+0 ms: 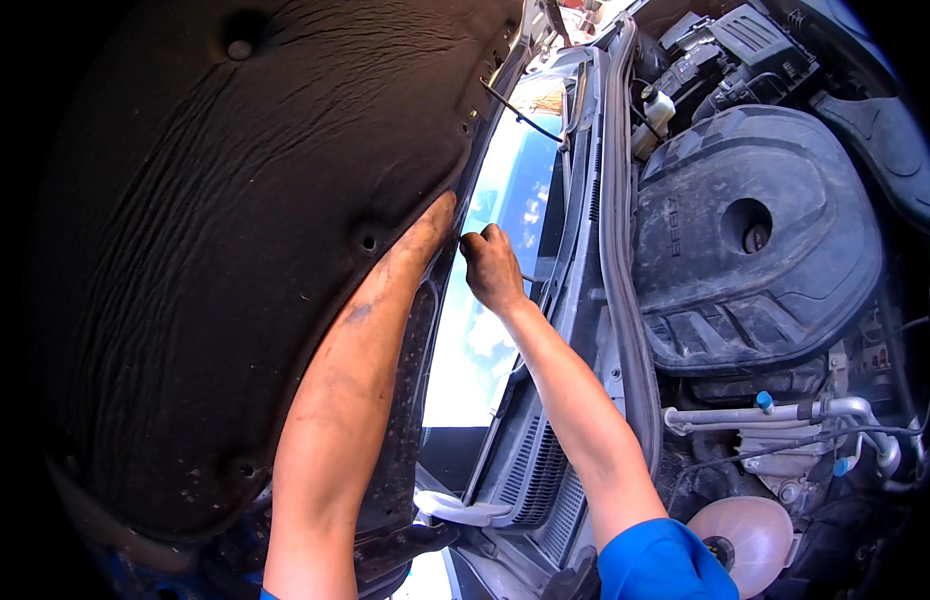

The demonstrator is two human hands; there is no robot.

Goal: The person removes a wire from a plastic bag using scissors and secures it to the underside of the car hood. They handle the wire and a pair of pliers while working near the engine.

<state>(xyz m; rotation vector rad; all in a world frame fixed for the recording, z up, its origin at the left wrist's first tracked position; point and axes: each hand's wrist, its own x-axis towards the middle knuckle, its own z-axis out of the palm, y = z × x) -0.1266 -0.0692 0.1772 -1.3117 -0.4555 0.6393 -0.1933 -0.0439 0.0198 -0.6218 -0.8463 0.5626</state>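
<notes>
A black, creased hood liner [235, 260] fills the left side of the view. My left forearm [350, 380], smudged with dark grime, reaches up along the liner's edge. At the wrist it passes behind the liner, so the fingers of my left hand are hidden. Just right of that edge my right hand [493, 268] is closed, fingers curled against the rim of the raised hood. Whatever those fingers grip, if anything, cannot be made out. Dirt darkens the fingertips. Behind this hand lies the windshield [510, 215], reflecting sky and clouds.
A large black engine cover [765, 230] occupies the right side. Below it run silver pipes [785, 412] with blue caps and a translucent coolant tank [750, 545]. A rubber seal [620, 250] and cowl grille [533, 470] border the windshield. One wiper arm [522, 115] crosses near the top.
</notes>
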